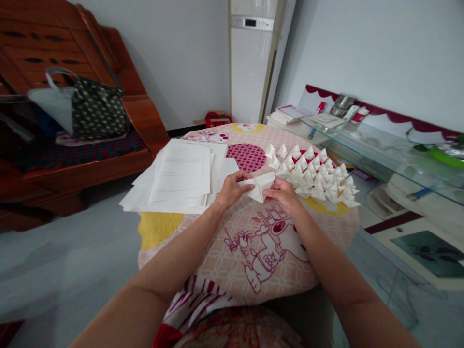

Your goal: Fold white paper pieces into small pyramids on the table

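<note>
A folded piece of white paper (pixel 258 187) is held between both hands above the middle of the table. My left hand (pixel 234 189) pinches its left side, thumb on top. On the other side, my right hand (pixel 283 193) grips the right part with thumb and fingers closed. Just beyond my right hand stand several rows of small folded paper shapes (pixel 308 169) with pointed tips. To the left of my left hand lies a loose stack of white sheets (pixel 181 174), the top ones bearing faint print.
The round table wears a pink patterned cloth (pixel 232 270) with cartoon figures. At the right runs a glass-topped cabinet (pixel 391 159) carrying papers, tins and a green bowl (pixel 447 157). A wooden bench (pixel 145 121) with a dotted bag (pixel 97 108) stands left. Behind is a white upright unit (pixel 250 67).
</note>
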The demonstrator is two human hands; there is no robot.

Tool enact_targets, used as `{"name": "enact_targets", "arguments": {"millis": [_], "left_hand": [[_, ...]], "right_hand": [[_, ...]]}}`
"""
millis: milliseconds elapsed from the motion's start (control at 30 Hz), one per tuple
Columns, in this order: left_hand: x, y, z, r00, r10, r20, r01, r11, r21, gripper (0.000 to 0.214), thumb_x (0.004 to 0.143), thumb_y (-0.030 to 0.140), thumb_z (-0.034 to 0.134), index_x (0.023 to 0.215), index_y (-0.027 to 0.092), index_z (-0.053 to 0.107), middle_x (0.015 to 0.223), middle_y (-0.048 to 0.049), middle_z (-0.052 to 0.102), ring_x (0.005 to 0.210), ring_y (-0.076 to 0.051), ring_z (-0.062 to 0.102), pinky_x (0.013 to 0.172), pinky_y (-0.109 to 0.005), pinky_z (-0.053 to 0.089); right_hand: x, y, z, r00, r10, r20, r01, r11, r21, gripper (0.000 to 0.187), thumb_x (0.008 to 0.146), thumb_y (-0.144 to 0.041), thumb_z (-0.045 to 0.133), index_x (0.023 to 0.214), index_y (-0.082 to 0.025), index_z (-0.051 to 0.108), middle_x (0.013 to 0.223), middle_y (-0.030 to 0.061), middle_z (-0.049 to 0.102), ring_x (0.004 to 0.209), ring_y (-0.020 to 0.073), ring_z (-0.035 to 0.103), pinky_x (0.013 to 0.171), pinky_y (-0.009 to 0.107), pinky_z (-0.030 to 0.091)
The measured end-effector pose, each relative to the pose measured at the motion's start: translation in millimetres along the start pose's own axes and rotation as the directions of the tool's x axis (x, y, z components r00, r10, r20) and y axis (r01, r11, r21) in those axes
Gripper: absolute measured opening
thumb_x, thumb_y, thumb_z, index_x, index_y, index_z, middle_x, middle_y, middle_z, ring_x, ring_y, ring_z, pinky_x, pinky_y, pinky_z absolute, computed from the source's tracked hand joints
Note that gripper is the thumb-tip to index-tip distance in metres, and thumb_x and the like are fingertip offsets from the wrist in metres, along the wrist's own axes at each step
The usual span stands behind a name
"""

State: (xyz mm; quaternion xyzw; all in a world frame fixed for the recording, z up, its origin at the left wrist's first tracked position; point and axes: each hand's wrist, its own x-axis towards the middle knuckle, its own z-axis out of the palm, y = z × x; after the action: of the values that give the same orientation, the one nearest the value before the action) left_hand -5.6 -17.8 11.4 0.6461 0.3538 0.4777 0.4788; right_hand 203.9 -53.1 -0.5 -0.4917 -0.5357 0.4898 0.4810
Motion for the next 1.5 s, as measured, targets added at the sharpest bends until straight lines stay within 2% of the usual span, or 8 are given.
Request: {"name": "enact_targets", "arguments": {"millis": [100,167,333,433,600,800,967,1500], "left_hand": [[-2.1,1.9,2.1,1.0,-0.017,-0.012,0.017,0.999,-0.031,0.029,0.068,0.034,0.077,0.086,0.015,0.063,0.082,-0.001,0.065,0.074,-0.013,0.058,0.069,-0.026,0.046],[-3.5,2.5,3.4,1.0,-0.021,-0.001,0.021,0.998,-0.055,0.029,0.068,0.033,0.077,0.086,0.015,0.063,0.083,-0.0008,0.065,0.074,-0.012,0.057,0.068,-0.025,0.045],[-5.0,2.4,6.2,0.996,-0.059,0.066,0.065,0.994,-0.09,0.029,0.067,0.03,0.079,0.087,0.015,0.064,0.083,-0.0011,0.066,0.072,-0.012,0.057,0.066,-0.024,0.044],[-6.3,3.8,5.3,0.981,-0.133,0.141,0.154,0.976,-0.152,0.034,0.068,0.039,0.081,0.083,0.014,0.064,0.075,0.0,0.064,0.065,-0.01,0.054,0.06,-0.023,0.041],[-12.4,10.6,1.5,0.93,-0.269,0.251,0.326,0.919,-0.223,0.05,0.075,0.06,0.074,0.065,0.014,0.059,0.053,0.0034,0.049,0.048,-0.007,0.039,0.047,-0.023,0.026],[-14.6,10.2,-0.6,0.874,-0.359,0.326,0.445,0.861,-0.245,0.044,0.066,0.052,0.083,0.065,0.014,0.061,0.052,0.0032,0.053,0.045,-0.008,0.043,0.046,-0.022,0.03],[-14.6,6.9,-0.9,0.867,-0.355,0.349,0.455,0.849,-0.266,0.042,0.066,0.049,0.084,0.063,0.014,0.061,0.053,0.003,0.053,0.045,-0.008,0.045,0.046,-0.022,0.031],[-16.8,4.6,-0.8,0.849,-0.368,0.379,0.463,0.864,-0.197,0.053,0.064,0.06,0.084,0.064,0.011,0.063,0.054,0.0008,0.058,0.047,-0.008,0.049,0.047,-0.021,0.034]], "right_hand": [[-1.5,-2.8,5.4,0.999,0.046,0.017,-0.047,0.996,0.071,0.031,0.059,-0.038,0.086,0.078,-0.017,0.074,0.07,0.0035,0.074,0.054,0.0151,0.062,0.053,0.027,0.051],[-2.2,-4.0,9.0,0.997,0.072,0.004,-0.072,0.995,0.072,0.029,0.058,-0.039,0.086,0.071,-0.017,0.074,0.067,0.0039,0.073,0.052,0.0153,0.06,0.049,0.027,0.049],[-3.7,-4.3,15.6,0.996,0.083,-0.013,-0.082,0.992,0.095,0.03,0.056,-0.035,0.087,0.081,-0.02,0.077,0.082,0.0043,0.078,0.07,0.0221,0.07,0.064,0.033,0.057],[-5.2,-4.6,14.5,0.997,0.069,0.018,-0.07,0.995,0.067,0.031,0.057,-0.033,0.087,0.083,-0.02,0.077,0.085,0.0039,0.078,0.076,0.024,0.071,0.07,0.035,0.058],[-9.1,-5.1,7.9,0.981,0.104,0.162,-0.105,0.994,-0.002,0.026,0.06,-0.029,0.087,0.081,-0.017,0.077,0.08,0.0031,0.078,0.068,0.0198,0.068,0.064,0.03,0.054],[-10.5,-3.4,7.0,0.966,0.084,0.244,-0.078,0.996,-0.033,0.026,0.063,-0.031,0.087,0.08,-0.014,0.077,0.078,0.004,0.076,0.065,0.0181,0.064,0.059,0.028,0.051],[-9.6,-3.5,6.7,0.959,0.075,0.274,-0.062,0.996,-0.058,0.024,0.062,-0.031,0.088,0.076,-0.015,0.076,0.075,0.0041,0.076,0.063,0.0167,0.064,0.06,0.027,0.051],[-7.6,0.3,4.4,0.937,0.117,0.33,-0.087,0.991,-0.104,0.029,0.061,-0.034,0.088,0.077,-0.013,0.075,0.074,0.0038,0.074,0.063,0.0155,0.062,0.06,0.027,0.05]]}}
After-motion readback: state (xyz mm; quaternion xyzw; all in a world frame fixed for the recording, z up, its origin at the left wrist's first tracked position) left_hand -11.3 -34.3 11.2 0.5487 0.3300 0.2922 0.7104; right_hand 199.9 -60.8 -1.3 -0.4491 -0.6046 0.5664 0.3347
